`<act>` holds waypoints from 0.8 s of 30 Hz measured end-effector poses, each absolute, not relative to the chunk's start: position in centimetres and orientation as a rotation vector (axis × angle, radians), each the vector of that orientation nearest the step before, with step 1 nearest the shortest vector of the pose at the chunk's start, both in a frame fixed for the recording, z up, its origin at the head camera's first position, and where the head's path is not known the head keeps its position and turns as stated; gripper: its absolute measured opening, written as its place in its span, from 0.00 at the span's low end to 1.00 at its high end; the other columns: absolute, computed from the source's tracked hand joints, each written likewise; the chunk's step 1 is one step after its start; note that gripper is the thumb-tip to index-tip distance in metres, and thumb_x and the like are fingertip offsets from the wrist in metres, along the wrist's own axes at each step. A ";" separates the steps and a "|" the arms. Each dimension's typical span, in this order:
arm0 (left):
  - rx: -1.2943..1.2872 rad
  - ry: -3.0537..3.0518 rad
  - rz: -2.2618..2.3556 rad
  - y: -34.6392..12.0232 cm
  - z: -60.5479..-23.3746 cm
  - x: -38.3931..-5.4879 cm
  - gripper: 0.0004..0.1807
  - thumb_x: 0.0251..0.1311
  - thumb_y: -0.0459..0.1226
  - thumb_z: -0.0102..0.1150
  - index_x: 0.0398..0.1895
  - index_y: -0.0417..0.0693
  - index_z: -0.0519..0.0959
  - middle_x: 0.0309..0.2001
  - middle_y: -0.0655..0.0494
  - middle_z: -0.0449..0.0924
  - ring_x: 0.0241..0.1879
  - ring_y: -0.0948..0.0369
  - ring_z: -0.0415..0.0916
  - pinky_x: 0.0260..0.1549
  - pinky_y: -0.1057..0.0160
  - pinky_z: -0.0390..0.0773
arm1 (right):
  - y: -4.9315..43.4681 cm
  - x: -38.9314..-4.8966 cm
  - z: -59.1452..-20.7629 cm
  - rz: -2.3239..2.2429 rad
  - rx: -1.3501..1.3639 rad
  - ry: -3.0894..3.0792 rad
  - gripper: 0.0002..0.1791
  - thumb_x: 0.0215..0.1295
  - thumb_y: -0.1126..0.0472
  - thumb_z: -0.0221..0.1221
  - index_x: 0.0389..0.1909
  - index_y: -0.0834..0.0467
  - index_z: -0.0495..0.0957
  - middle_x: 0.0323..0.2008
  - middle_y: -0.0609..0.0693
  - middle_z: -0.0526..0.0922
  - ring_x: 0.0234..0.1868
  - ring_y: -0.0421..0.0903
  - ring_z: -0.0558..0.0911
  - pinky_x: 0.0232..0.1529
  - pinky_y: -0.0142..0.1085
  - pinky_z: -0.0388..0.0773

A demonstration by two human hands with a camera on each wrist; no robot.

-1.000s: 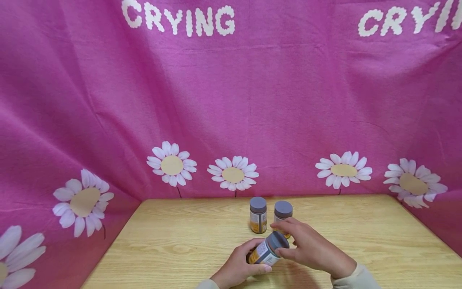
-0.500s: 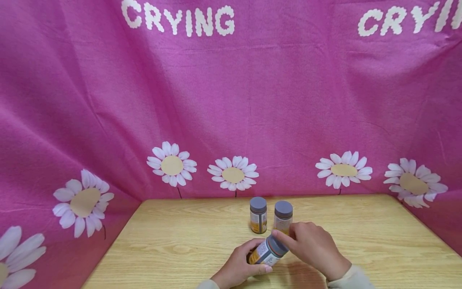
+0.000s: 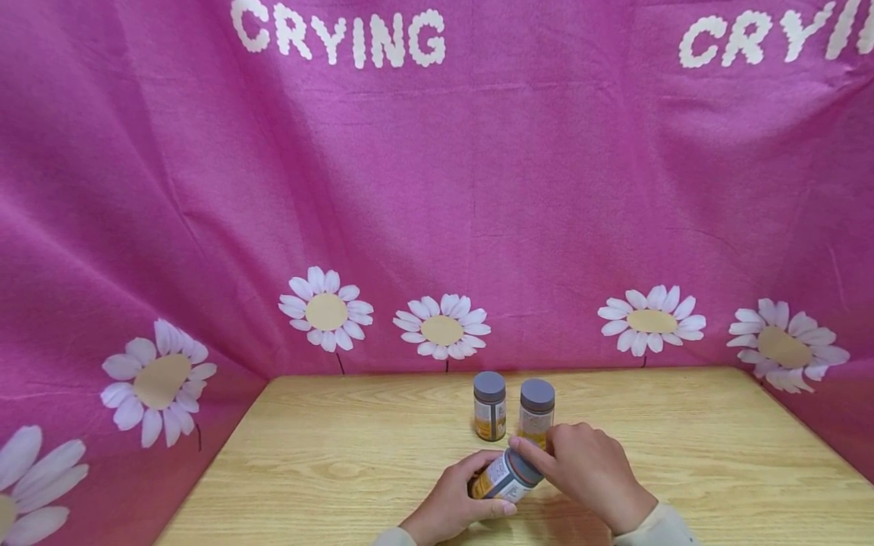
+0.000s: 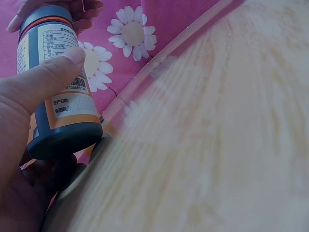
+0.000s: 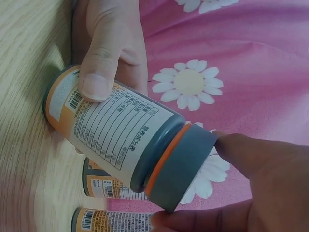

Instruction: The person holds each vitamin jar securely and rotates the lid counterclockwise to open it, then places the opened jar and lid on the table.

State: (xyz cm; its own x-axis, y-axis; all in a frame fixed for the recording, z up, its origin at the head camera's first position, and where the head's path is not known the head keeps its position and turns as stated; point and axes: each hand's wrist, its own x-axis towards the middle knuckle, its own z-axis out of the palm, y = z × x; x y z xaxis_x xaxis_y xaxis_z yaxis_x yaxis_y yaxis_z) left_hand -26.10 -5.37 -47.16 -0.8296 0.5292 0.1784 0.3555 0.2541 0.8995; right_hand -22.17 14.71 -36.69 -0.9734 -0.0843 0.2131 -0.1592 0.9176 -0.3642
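A dark bottle with a white and orange label is held tilted, its cap end up and to the right. My left hand grips its body, thumb laid across the label in the left wrist view. At the other end, my right hand pinches the grey cap between thumb and fingers. An orange ring shows between cap and bottle shoulder. Just behind stand two matching capped bottles, one at the left and one at the right, the latter partly hidden by my right hand.
The light wooden table runs back to a pink cloth printed with white daisies and lettering, which also hangs along both sides. The two standing bottles are near the table's back edge, close beyond my hands.
My right hand has turned over the cap, its fingers going from spread around it to curled in, and has shifted slightly left. The left hand and the tilted bottle stay nearly in place.
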 end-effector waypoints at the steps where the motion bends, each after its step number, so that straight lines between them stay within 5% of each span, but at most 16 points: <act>1: 0.845 2.355 1.624 -5.4 -47.2 -26.1 0.29 0.54 0.46 0.70 0.60 0.68 0.72 0.49 0.69 0.77 0.45 0.68 0.73 0.45 0.66 0.72 | 14.7 -22.2 -36.7 0.584 0.194 -2.880 0.29 0.57 0.30 0.57 0.11 0.49 0.73 0.11 0.43 0.68 0.16 0.42 0.67 0.17 0.37 0.60; 24: 0.811 2.325 1.613 -5.4 -47.1 -26.1 0.30 0.53 0.48 0.70 0.60 0.70 0.72 0.50 0.69 0.76 0.47 0.67 0.72 0.46 0.65 0.71 | 16.3 -22.6 -36.2 0.847 0.712 -2.800 0.21 0.59 0.38 0.62 0.20 0.50 0.74 0.15 0.38 0.66 0.18 0.34 0.64 0.18 0.29 0.62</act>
State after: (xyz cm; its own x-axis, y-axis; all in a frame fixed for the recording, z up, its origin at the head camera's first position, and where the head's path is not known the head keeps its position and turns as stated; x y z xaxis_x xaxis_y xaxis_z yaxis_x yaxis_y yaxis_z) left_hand -26.05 -5.41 -47.15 -0.8301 0.5387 0.1440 0.3234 0.2547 0.9114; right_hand -22.62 16.29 -36.23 -0.8802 -0.4010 0.2538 -0.4745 0.7311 -0.4903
